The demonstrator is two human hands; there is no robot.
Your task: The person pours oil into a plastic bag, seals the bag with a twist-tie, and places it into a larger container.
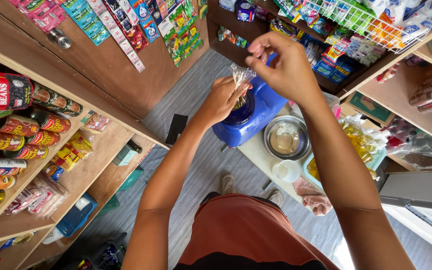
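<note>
My left hand point(222, 100) grips the lower part of a small clear plastic bag point(241, 79) with yellowish liquid in it, right above the dark round cap of a blue plastic jug point(256, 117). My right hand point(283, 65) is just above, its fingertips pinching the bag's twisted top. The bag's bottom is hidden by my left fingers.
A steel bowl point(286, 137), a white cup point(286, 171) and a pink cloth point(312, 196) lie on a pale counter point(256, 152) beside a tray of filled oil bags point(358, 142). Wooden shelves of cans point(18, 135) stand at left. Hanging sachet strips point(126, 25) and stocked shelves point(346, 45) surround.
</note>
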